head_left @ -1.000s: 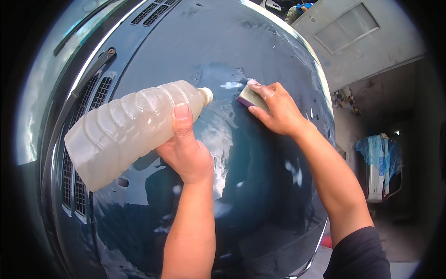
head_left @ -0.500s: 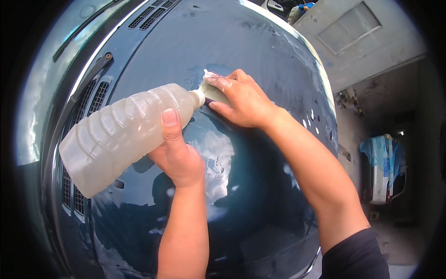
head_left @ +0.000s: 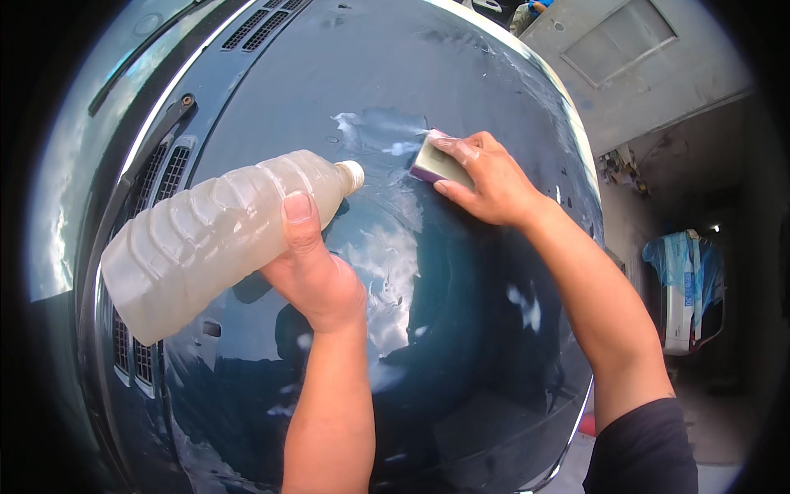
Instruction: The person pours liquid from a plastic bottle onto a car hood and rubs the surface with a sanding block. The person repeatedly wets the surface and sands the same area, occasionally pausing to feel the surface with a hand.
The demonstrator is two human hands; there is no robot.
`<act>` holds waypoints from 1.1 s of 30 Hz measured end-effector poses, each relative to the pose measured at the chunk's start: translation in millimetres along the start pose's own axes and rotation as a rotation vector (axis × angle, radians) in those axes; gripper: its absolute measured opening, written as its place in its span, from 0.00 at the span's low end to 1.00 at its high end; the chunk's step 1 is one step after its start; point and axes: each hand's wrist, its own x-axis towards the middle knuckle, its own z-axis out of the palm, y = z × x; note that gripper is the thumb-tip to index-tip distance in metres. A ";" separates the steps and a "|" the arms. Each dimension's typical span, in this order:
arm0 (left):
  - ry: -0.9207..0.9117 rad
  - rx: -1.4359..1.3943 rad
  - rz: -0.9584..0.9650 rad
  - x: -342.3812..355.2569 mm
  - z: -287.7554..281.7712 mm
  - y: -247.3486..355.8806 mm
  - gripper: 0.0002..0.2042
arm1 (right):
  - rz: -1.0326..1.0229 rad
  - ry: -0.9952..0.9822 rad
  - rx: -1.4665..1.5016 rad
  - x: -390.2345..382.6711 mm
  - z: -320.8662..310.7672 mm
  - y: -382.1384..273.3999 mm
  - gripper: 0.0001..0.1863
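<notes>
My left hand (head_left: 317, 276) is wrapped round a cloudy, ribbed plastic bottle (head_left: 222, 235), tilted with its white cap (head_left: 354, 175) toward the far right, above the dark blue car hood (head_left: 304, 107). In my right hand (head_left: 492, 181) is a pale sanding block (head_left: 444, 160) with a purple underside, pressed flat against the hood. My thumb and fingers grip its sides. Beside the block, to its left, the wet surface carries a streaky whitish film (head_left: 370, 136). Sky reflections lie on the hood nearer me.
Along the left run a wiper arm (head_left: 152, 136), vent grilles (head_left: 169, 177) and the windshield (head_left: 53, 206). At the right stand a grey panel (head_left: 617, 49) and, farther down, a white vehicle partly covered in blue plastic sheeting (head_left: 687, 251).
My right hand has slid the sanding block to the right, away from the bottle's cap, uncovering wet streaks. The bottle and my left hand have hardly moved.
</notes>
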 end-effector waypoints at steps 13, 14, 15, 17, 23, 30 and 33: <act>0.011 -0.049 0.010 0.6 0.2 -3.1 0.33 | 0.018 0.086 -0.033 -19.1 3.7 11.7 0.29; 0.013 -0.052 0.008 0.2 -0.2 -3.1 0.33 | 0.018 0.085 -0.031 -17.9 3.7 8.2 0.29; 0.008 -0.061 0.005 -0.8 3.9 -2.9 0.33 | -0.056 0.108 0.006 -8.8 5.7 -3.1 0.29; 0.003 -0.014 0.041 -2.4 7.7 -10.2 0.31 | -0.163 0.182 0.067 24.1 27.8 -33.2 0.29; -0.015 -0.066 -0.005 -1.4 3.8 -1.9 0.32 | 0.020 0.127 -0.007 -16.4 11.1 6.2 0.31; -0.053 -0.051 0.023 -2.6 5.3 -1.8 0.31 | -0.103 0.170 0.017 44.9 26.7 -61.5 0.28; -0.054 -0.046 -0.013 0.1 0.5 2.6 0.31 | -0.083 0.171 -0.007 19.7 20.8 -34.9 0.28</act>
